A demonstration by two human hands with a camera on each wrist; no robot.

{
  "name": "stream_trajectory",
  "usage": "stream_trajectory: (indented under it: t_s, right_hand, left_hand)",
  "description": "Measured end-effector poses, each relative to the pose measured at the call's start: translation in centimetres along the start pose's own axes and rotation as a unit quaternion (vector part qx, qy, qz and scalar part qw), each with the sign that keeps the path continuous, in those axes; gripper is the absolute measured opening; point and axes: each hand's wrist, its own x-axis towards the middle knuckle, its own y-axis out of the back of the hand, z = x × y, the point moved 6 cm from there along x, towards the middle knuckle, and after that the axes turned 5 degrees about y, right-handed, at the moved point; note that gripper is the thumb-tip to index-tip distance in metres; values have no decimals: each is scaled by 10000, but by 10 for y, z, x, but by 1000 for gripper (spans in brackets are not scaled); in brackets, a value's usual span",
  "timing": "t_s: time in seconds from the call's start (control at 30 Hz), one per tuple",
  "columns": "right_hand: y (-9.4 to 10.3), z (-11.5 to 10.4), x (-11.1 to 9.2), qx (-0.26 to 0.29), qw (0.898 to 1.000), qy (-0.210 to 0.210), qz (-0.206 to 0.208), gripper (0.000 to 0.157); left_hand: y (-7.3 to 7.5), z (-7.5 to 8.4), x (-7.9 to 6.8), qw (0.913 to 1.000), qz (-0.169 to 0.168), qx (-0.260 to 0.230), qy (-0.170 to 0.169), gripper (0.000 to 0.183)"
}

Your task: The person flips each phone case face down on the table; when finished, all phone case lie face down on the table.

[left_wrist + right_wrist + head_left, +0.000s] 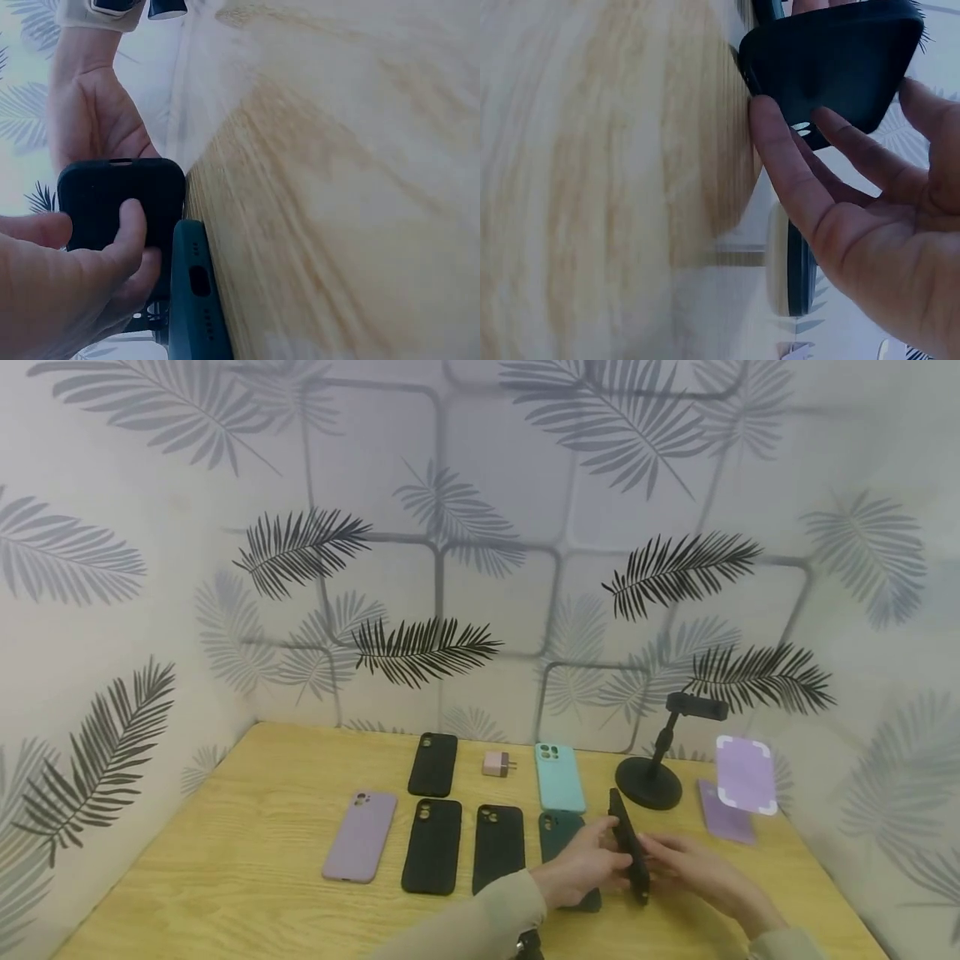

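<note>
A black phone case [628,847] stands tilted on its long edge above the table, between my two hands. My left hand [581,864] grips it from the left; in the left wrist view a fingertip presses the flat face of the case [97,184]. From the other side my right hand [693,868] holds it, and in the right wrist view the fingers and thumb span the edges of its hollow side [832,67]. Under my left hand lies a dark teal phone case [555,835], partly covered by the hand.
Left of the hands lie a lilac case [360,835] and black cases [432,764], [432,847], [498,839]. Behind are a pink plug charger [493,763] and a turquoise case [560,781]. At right stand a black phone stand [648,782] and a white-cornered purple panel [746,774] over a purple piece [726,822].
</note>
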Motion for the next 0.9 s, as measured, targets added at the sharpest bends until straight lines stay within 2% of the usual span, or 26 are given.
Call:
stream_trajectory:
  t_s: [0.17,0.3,0.47,0.63,0.73,0.9]
  right_hand:
    - [-1,-1,3,63,9999,75,-35,64]
    - [1,3,3,286,9995,120,-59,61]
    - [8,9,0,944,9953,169,-166,57]
    - [12,9,-5,1407,9887,320,-405,53]
    - [15,10,-5,1302,9904,332,-326,55]
    - [20,16,-10,469,9987,142,119,61]
  left_hand:
    - [0,1,0,9995,-74,271,123,55]
    - [2,1,-1,9985,18,505,231,54]
    - [1,0,-1,9965,171,767,295,53]
    - [-2,0,0,9977,114,555,377,52]
    - [-2,1,-2,9977,134,501,429,52]
    - [-1,0,-4,9971,109,562,500,55]
